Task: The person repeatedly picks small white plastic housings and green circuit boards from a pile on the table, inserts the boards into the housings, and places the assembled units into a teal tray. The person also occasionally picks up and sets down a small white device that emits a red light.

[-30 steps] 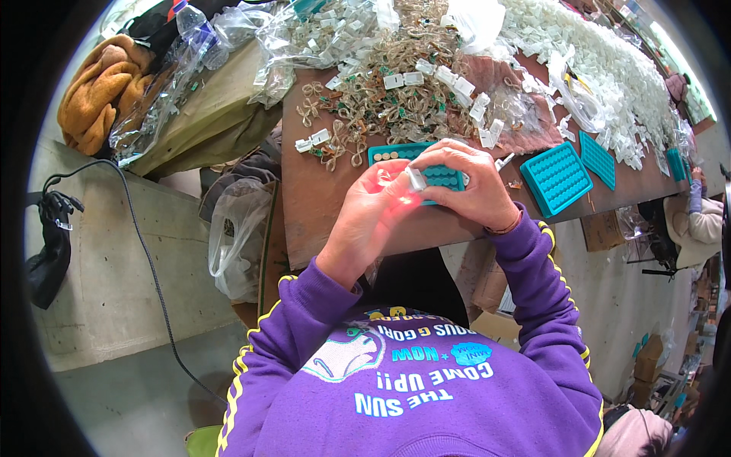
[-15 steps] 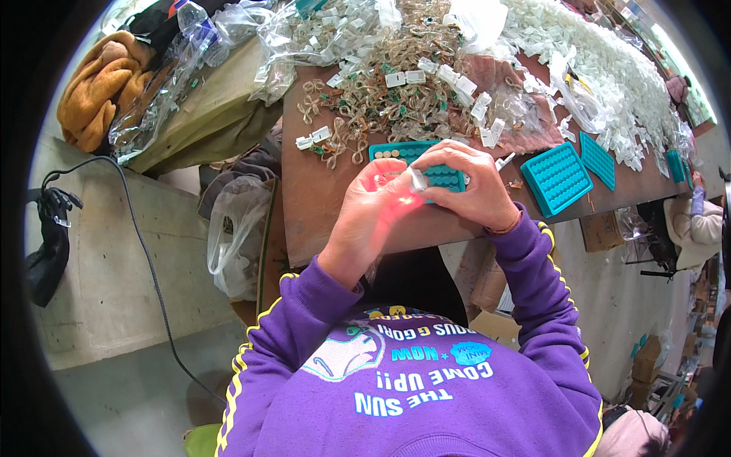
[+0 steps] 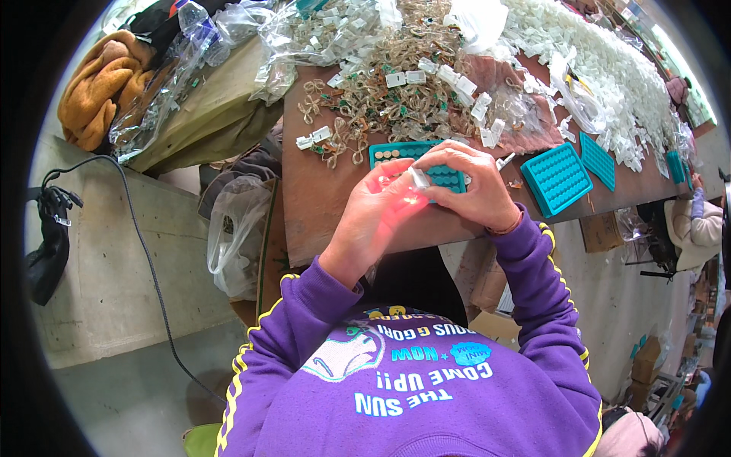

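Where loose clips (image 3: pixel 381 99) crowd it, hands (image 3: pixel 426 202) hide the teal tray (image 3: pixel 396 152).

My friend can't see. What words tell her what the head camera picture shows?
A person in a purple top holds a small white plastic piece between the left hand and right hand, above a teal tray on a brown table piled with small white and tan parts.

1. The tray (image 3: pixel 426 164) lies on the table (image 3: pixel 320 198), partly under both hands.
2. The left hand (image 3: pixel 373 217) is left of the right hand (image 3: pixel 468 190); a small clip (image 3: pixel 419 179) sits between their fingertips.
3. A heap of loose pieces (image 3: pixel 381 99) lies behind the tray.
4. Two more trays (image 3: pixel 558 179) lie to the right.
5. A plastic bag (image 3: pixel 236 236) hangs left of the table.
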Demonstrator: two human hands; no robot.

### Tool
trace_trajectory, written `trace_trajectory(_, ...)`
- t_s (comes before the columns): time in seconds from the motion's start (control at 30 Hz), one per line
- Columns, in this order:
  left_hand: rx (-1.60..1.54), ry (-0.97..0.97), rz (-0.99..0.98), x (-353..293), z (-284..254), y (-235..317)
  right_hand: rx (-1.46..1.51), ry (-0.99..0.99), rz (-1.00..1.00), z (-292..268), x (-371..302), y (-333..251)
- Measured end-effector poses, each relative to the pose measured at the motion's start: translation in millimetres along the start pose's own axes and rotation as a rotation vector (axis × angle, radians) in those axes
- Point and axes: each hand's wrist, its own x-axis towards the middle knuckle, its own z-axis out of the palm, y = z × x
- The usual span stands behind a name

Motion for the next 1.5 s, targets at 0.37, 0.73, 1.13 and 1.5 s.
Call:
trace_trajectory(0.37, 0.605, 0.155, 0.245, -0.8, 10.1, 3.0, -0.038, 0.045, 0.035, -1.7, -0.7, -2.5)
trace_trajectory(0.73, 1.056, 0.396, 0.432, 4.4, 10.2, -2.9, -0.347, 0.024, -0.058, 11.1, -3.8, -19.9)
trace_trajectory(1.13, 0.416, 0.206, 0.171, 5.7, 11.6, 0.7, -0.209, 0.306, 0.080, 21.9, 2.4, -10.6)
trace_trajectory(1.5, -0.117, -0.020, 0.014, 7.3, 3.6, 4.4, 0.211, 0.269, 0.262, 16.4, 5.7, -8.1)
